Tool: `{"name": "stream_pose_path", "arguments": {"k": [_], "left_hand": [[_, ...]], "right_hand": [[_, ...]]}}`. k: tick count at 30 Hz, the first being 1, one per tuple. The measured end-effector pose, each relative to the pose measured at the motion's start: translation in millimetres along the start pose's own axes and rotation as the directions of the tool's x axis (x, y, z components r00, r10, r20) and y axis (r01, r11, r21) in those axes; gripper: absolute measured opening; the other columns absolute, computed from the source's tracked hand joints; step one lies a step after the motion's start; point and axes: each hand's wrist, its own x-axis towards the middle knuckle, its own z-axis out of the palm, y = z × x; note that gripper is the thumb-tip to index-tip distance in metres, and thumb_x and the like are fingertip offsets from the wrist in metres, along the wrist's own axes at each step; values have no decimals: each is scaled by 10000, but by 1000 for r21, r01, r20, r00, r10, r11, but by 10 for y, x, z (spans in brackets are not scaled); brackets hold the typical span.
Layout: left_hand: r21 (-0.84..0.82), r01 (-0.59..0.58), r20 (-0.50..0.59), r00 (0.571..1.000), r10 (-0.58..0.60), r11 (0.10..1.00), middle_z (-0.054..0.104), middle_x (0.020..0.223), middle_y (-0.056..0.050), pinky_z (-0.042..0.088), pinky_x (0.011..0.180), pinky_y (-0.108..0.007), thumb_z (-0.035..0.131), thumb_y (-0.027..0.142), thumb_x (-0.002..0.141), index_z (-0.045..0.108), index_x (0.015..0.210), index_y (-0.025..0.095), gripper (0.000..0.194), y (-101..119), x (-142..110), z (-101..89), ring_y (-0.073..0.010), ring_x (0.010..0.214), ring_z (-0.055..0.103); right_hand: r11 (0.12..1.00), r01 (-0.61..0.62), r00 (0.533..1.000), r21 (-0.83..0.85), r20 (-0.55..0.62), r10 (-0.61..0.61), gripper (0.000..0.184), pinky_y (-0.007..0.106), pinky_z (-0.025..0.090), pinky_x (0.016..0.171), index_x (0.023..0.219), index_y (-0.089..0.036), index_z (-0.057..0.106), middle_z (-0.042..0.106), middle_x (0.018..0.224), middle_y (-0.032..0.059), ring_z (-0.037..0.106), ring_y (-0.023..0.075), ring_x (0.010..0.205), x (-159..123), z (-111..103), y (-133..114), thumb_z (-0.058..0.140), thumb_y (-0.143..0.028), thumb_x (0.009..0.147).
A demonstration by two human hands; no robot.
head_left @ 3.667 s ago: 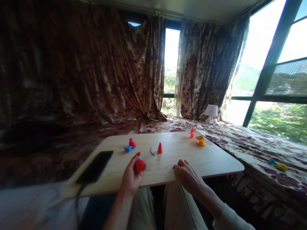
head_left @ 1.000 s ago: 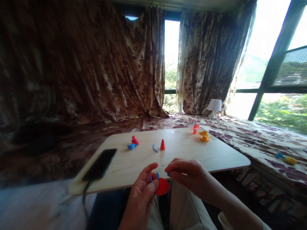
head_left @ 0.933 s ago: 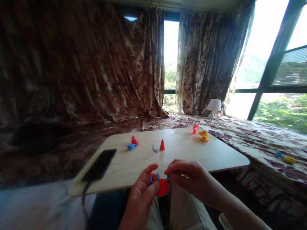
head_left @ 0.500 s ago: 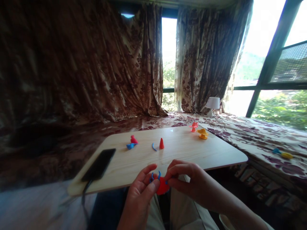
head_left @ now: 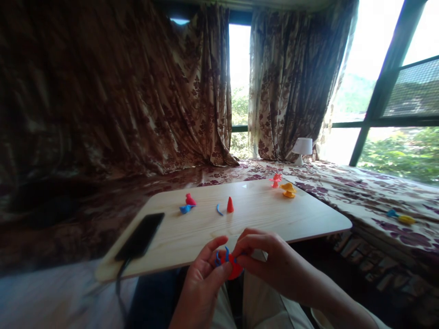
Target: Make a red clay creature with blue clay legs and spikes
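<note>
Pale surface (head_left: 281, 214) ahead. Our left hand (head_left: 207, 274) pinches red piece (head_left: 236, 271), presumably to steady it; right hand (head_left: 265, 251) pinches blue bit (head_left: 235, 260).

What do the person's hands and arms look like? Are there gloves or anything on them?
Both the left hand and the right hand are bare: no gloves, and I can't see any watch or bracelet. On the right arm, a pale, plain sleeve peeks in at the picture's bottom edge. No sleeve shows on the left.
</note>
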Motion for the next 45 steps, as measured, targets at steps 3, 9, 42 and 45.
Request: {"name": "stream_pose_path", "arguments": {"k": [3, 9, 42, 45], "left_hand": [[-1, -13, 2, 1000, 13, 1000, 680, 779, -16, 485, 729, -211, 805, 212, 595, 650, 1067, 183, 498, -4, -7, 22, -135, 760, 649], [15, -55, -4, 998, 55, 998, 682, 754, -11, 483, 671, -204, 819, 226, 577, 649, 1060, 187, 513, -55, 13, 38, -109, 681, 627], [91, -130, -74, 988, 137, 987, 647, 692, 11, 493, 656, -197, 821, 321, 584, 645, 1040, 195, 505, -86, 20, 66, -104, 663, 614], [206, -211, -114, 965, 238, 955, 634, 690, 18, 487, 629, -187, 810, 356, 592, 639, 1049, 191, 516, -105, 24, 63, -99, 642, 600]], "right_hand": [[1000, 15, 1000, -5, -1, -15, 137, 191, 437, 660, 795, -185, 695, 618, 777, -18, 574, 100, 706, 0, -4, 5, 616, -72, 797], [1000, -4, 1000, -16, 7, 4, 129, 203, 445, 656, 793, -180, 709, 631, 800, 0, 589, 113, 713, 13, 11, 28, 621, -84, 794], [997, -61, 997, 56, 50, 58, 101, 208, 431, 618, 771, -159, 688, 604, 735, -2, 547, 114, 668, -40, -4, 9, 605, -110, 800], [999, -47, 997, 6, 60, 47, 116, 211, 439, 631, 808, -167, 693, 617, 761, 6, 557, 119, 687, -51, -17, 20, 591, -110, 813]]}}
